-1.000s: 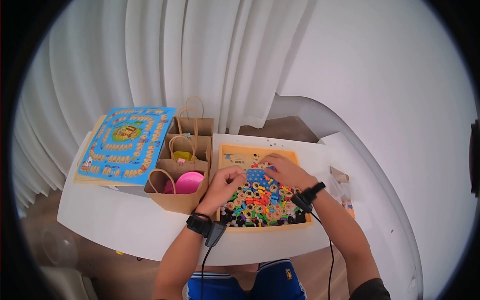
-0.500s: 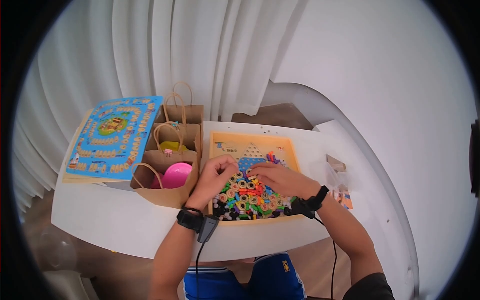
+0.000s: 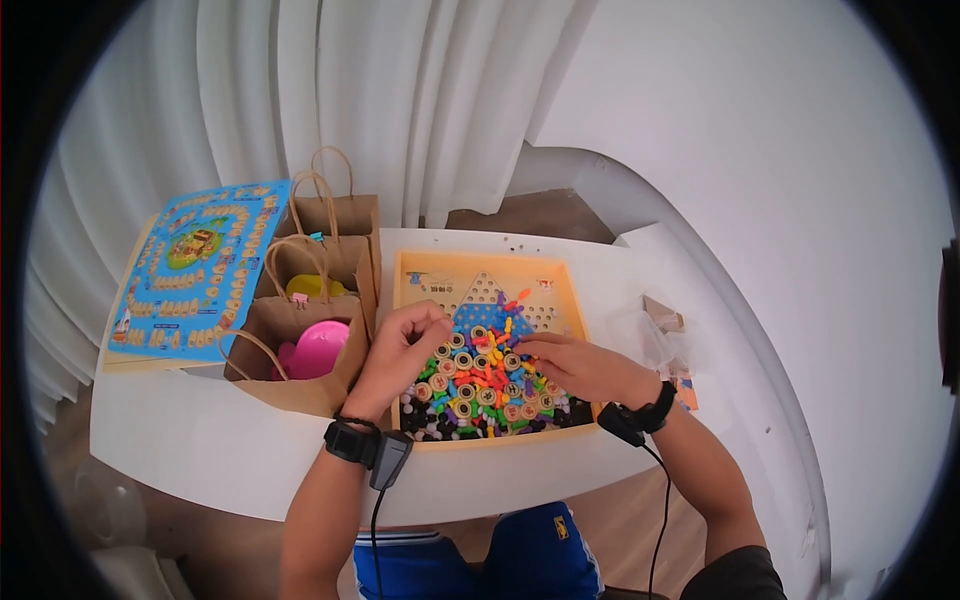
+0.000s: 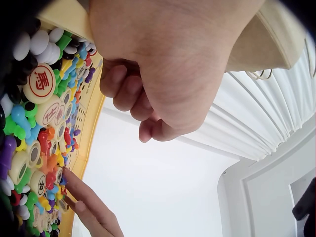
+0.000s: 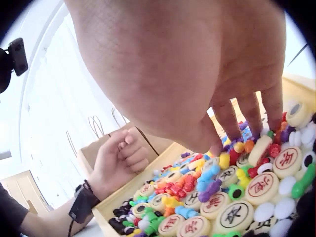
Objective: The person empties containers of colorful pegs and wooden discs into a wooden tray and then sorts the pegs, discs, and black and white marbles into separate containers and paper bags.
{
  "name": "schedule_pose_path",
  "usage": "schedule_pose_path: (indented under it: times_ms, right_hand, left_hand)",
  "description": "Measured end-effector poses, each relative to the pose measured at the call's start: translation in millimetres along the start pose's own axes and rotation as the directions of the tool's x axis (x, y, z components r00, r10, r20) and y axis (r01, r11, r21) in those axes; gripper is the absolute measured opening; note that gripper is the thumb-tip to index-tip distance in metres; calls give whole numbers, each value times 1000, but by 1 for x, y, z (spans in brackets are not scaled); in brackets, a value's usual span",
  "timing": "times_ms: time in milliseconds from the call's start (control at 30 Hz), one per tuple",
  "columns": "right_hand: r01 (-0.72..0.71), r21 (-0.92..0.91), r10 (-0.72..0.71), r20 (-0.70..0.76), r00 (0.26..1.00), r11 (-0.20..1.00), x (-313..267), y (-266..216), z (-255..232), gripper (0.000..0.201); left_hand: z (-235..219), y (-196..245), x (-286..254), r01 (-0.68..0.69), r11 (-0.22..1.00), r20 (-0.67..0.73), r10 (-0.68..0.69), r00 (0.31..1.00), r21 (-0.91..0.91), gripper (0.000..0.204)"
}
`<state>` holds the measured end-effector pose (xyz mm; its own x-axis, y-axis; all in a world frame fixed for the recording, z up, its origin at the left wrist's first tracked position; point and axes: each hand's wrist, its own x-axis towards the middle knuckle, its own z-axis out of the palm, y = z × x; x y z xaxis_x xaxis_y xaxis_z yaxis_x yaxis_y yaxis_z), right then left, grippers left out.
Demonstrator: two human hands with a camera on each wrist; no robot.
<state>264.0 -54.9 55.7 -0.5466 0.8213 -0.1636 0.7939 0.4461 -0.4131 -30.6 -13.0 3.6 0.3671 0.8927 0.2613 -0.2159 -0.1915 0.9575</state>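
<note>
Two hands are hovering at a shallow wooden tray [image 3: 577, 300]. The left hand [image 3: 405, 345] is curling its fingers in beside the thumb above the tray's left part, with nothing visible in its grasp. The right hand [image 3: 590, 368] is holding its fingers fairly straight, fingertips reaching down among the mixed game pieces [image 5: 261, 187]; they seem to be touching some, though the palm is partly hiding the contact. The pieces are lying heaped inside the tray.

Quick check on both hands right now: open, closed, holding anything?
Left hand: closed, fingers curled, nothing visible in it.
Right hand: open, fingers extended down to the game pieces.
</note>
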Motion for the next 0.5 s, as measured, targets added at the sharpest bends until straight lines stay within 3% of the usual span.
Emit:
schedule_pose_path:
  times_ms: [100, 167, 233, 300, 433, 500]
  right_hand:
    - [-10, 74, 10, 4, 1000, 997, 2, -4, -14, 35]
    - [-25, 27, 29, -154, 988, 999, 14, 2, -18, 33]
    - [3, 50, 6, -177, 984, 999, 35, 16, -16, 36]
    - [57, -67, -72, -239, 968, 996, 57, 31, -7, 41]
    - [16, -53, -26, -194, 981, 998, 80, 42, 4, 50]
    - [4, -228, -35, -130, 991, 974, 81, 46, 15, 52]
  left_hand:
    - [-1, -1, 0, 30, 999, -12, -30, 999, 24, 16]
    - [3, -1, 1, 21, 999, -23, -20, 1000, 29, 18]
    - [3, 0, 0, 25, 1000, -35, -24, 999, 13, 18]
    - [1, 0, 0, 24, 999, -18, -24, 1000, 31, 17]
    - [1, 1, 1, 11, 999, -6, -10, 1000, 52, 16]
    - [1, -1, 1, 17, 999, -12, -16, 1000, 49, 17]
